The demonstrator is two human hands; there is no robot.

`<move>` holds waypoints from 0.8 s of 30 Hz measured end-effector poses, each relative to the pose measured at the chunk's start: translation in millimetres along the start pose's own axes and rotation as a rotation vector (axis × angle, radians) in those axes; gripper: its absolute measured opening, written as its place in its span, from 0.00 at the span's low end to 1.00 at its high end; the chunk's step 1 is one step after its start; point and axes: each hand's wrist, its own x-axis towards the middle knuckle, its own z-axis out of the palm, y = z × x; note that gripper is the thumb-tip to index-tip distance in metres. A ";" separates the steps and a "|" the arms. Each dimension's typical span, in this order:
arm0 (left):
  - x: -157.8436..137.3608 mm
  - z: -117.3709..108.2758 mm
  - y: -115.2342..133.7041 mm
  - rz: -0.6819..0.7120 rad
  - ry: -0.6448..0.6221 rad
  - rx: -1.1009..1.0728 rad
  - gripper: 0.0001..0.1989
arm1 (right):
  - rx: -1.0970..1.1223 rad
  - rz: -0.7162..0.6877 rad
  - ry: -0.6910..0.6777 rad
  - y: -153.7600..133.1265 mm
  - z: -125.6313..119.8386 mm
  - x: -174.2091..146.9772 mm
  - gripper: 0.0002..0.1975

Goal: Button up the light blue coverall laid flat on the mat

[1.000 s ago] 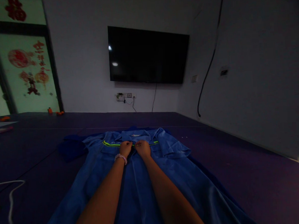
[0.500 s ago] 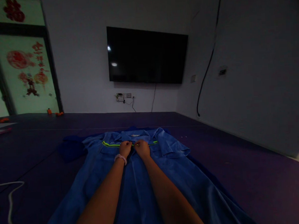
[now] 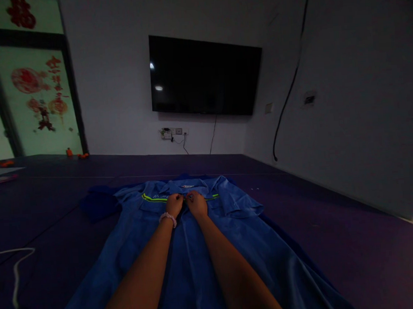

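A blue short-sleeved work shirt (image 3: 247,245) with a yellow-green stripe across its chest lies spread out before me, collar at the far end. Both of my hands meet at its front opening, just below the collar. My left hand (image 3: 174,204), with a pink band at the wrist, is closed on the shirt's front edge. Beside it, my right hand (image 3: 197,204) pinches the other edge at the stripe. The fingertips almost touch, and the small part between them is hidden. Under the shirt shows a darker blue garment (image 3: 99,203).
The shirt rests on a purple surface (image 3: 338,249). A white cable (image 3: 16,282) curls at the left. Orange objects (image 3: 69,152) stand near the glass door. A television (image 3: 205,75) hangs on the far wall, and a black cable (image 3: 290,91) runs down the right wall.
My hands stay at the shirt's front opening, with only a slight shift of the right fingers. The whole view has moved very slightly; the shirt lies as before.
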 end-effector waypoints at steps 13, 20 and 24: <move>-1.5 -1.3 0.4 -0.014 -0.019 0.018 0.12 | -0.045 -0.006 -0.020 -3.9 -2.6 -3.7 0.08; -0.1 -1.1 0.0 -0.010 -0.036 0.033 0.12 | -0.027 -0.005 -0.019 -2.1 0.5 -2.0 0.08; -0.3 -0.7 0.7 -0.004 -0.036 0.049 0.12 | -0.012 0.010 -0.013 -0.3 2.4 -0.1 0.08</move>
